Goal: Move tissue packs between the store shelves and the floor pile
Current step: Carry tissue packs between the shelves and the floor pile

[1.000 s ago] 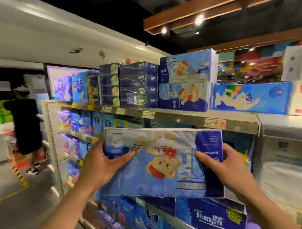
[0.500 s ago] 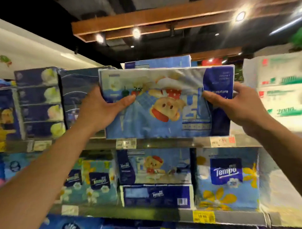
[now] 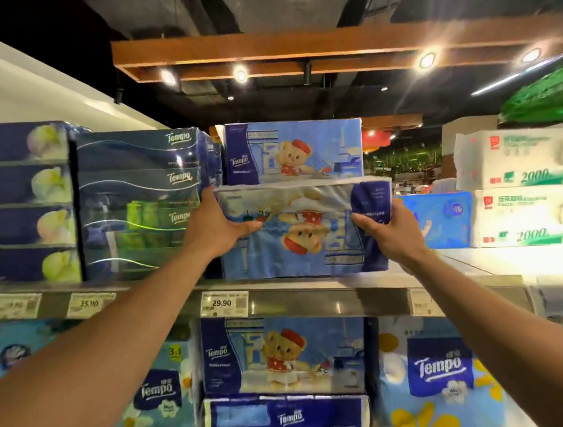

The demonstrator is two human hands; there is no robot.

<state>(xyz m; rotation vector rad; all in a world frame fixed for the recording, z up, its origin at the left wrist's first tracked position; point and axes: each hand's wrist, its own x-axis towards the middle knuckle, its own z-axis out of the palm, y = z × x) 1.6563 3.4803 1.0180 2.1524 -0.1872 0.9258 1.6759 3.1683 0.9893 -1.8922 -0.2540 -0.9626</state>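
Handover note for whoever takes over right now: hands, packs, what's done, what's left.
Left hand: grips the left end of the bear-print Tempo pack, thumb on its front.
Right hand: grips the right end.
Pack: print upside down, at the top shelf, in front of and below an upright bear pack, right of the dark Tempo box stack.
Done: pack is at its slot; I cannot tell whether it rests on the shelf.
Left: probably seat it and let go. The floor pile is out of view.
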